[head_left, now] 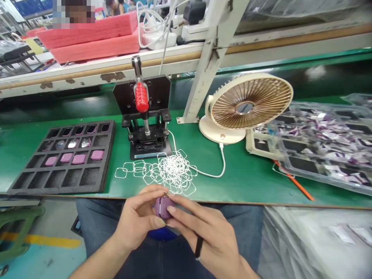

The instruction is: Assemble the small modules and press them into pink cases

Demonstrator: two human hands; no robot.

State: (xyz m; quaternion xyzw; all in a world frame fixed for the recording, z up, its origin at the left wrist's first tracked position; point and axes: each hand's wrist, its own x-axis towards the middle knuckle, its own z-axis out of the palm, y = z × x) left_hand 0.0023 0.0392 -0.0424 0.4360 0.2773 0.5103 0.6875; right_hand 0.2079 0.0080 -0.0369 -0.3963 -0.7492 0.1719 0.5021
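Just off the table's front edge, both hands hold a small purple case [164, 206] that looks like a smartwatch body, with a seam along its side. My left hand [136, 217] grips its left side between thumb and fingers. On the other side, my right hand [206, 228] pinches it with thumb and fingertips; a black band circles one of its fingers. Beyond the fingers lies a tangled heap of thin white square rings [174, 170], several spread out to the left.
A black press with a red-handled toggle clamp [142, 97] stands behind the rings. Left lies a dark foam tray [68, 176] with purple and glossy dark pieces. Right are a cream fan [251, 102], an orange stick [295, 180] and clear plastic trays [328, 180] of small parts.
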